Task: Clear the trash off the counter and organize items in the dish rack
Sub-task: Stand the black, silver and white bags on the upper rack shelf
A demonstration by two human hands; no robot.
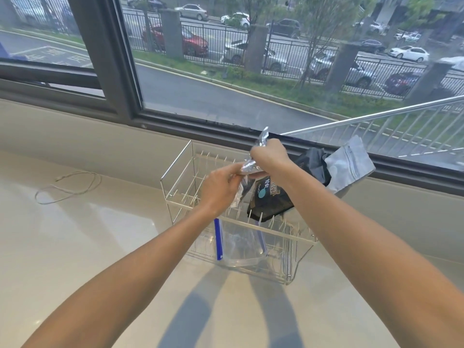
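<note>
A white wire dish rack (179,167) stands on the pale counter (100,247) below the window. Both of my hands are above it, gripping one crinkled silver foil wrapper (247,167). My left hand (221,189) pinches its lower part and my right hand (270,153) holds its upper end, which sticks up above my fist. A black snack pouch (268,199) with a teal dot lies tilted on the rack's upper prongs. A clear zip bag with blue edges (238,244) rests in the rack's lower level.
A light grey zip pouch (349,164) and a dark bag (313,164) lean on the window ledge behind the rack, to the right. A thin white cable (67,187) lies looped on the counter at the left. A metal rail (364,116) slants across the window.
</note>
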